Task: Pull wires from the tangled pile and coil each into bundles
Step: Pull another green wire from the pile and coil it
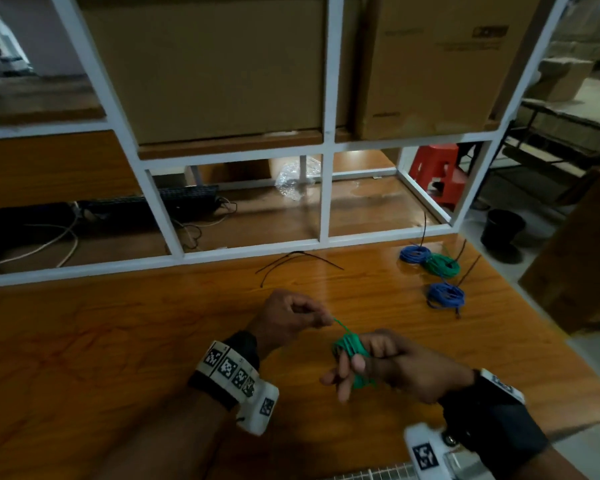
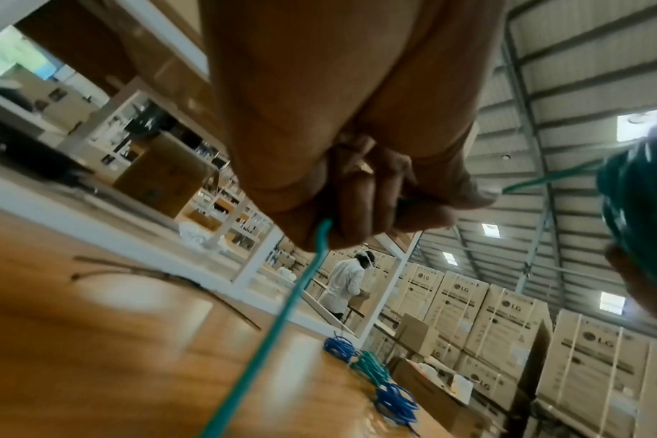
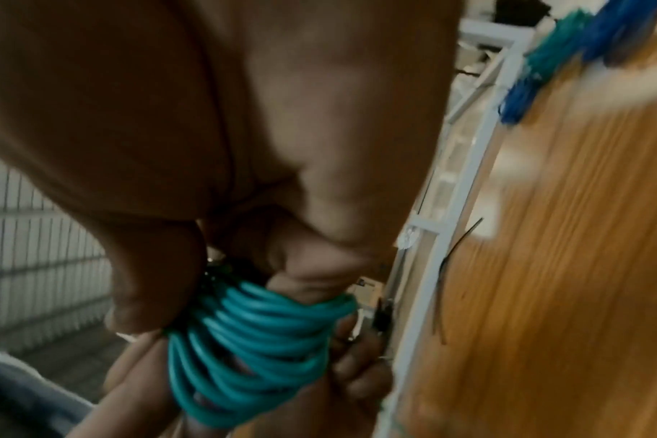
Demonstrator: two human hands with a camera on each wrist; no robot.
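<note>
Right hand: my right hand (image 1: 392, 363) sits nearest me above the desk (image 1: 118, 341), with the green wire coil (image 1: 350, 348) wound in many turns round its fingers; the thumb presses on the turns, as the right wrist view shows (image 3: 252, 349).
Left hand: my left hand (image 1: 288, 318) is just beside it, to its left and a little further out, fingers curled in, pinching the free end of the green wire (image 2: 301, 284) between thumb and fingertips.
Wire run: a short stretch runs taut from the pinch to the coil; in the left wrist view the loose tail hangs down from the fist toward the desk.
Cable ties: two black cable ties (image 1: 298, 259) lie crossed on the desk beyond my hands, near the white frame (image 1: 323, 202).
Finished bundles: to the far right on the desk lie three coiled bundles, a blue bundle (image 1: 414, 254) touching a green bundle (image 1: 442, 265), and a second blue bundle (image 1: 445, 295) just nearer me; black ties stick up from them.
Behind: cardboard boxes (image 1: 222, 64) stand on the shelf within the frame, with a red stool (image 1: 437, 171) past it on the right.
</note>
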